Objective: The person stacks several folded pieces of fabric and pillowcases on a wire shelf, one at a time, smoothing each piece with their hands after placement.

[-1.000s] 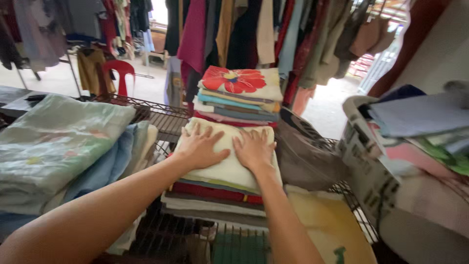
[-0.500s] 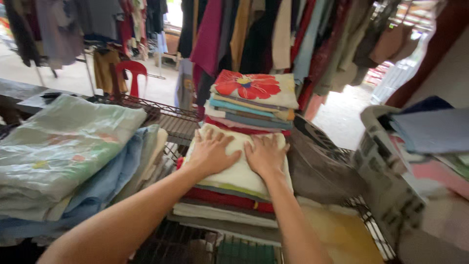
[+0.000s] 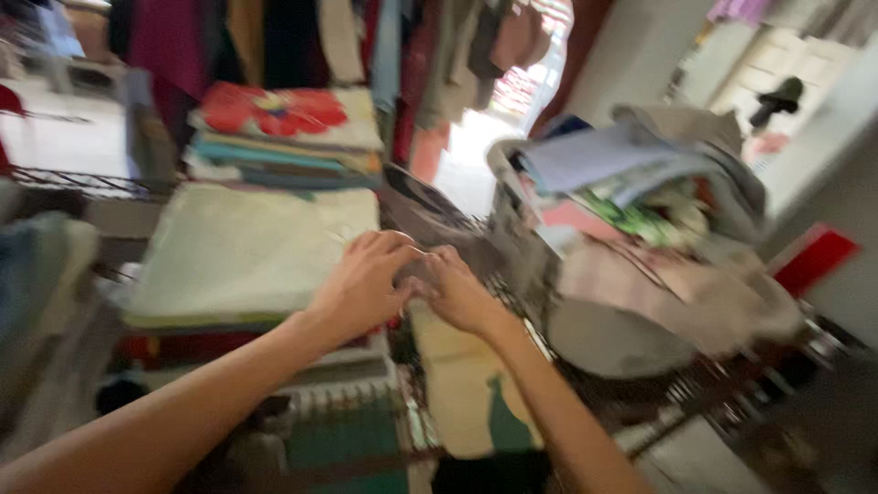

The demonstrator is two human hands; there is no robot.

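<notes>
At the far left a blurred pile of pale green and blue folded fabric [image 3: 41, 265] sits at the frame edge. Next to it lies the pale cream folded cloth [image 3: 247, 252] on top of a stack of folded textiles, with a red-flowered folded cloth [image 3: 279, 110] topping the pile behind it. Half a second ago both hands pressed flat on the cream cloth; now they have slid off its right edge. The left hand [image 3: 361, 284] and right hand [image 3: 453, 288] meet fingertip to fingertip over the dark wire rack [image 3: 439, 215], fingers curled; motion blur makes it unclear whether they pinch anything. Below them lies a yellowish folded cloth [image 3: 462, 384]. To the right, a heaped basket of mixed clothes [image 3: 640, 201] has come into fuller view.
</notes>
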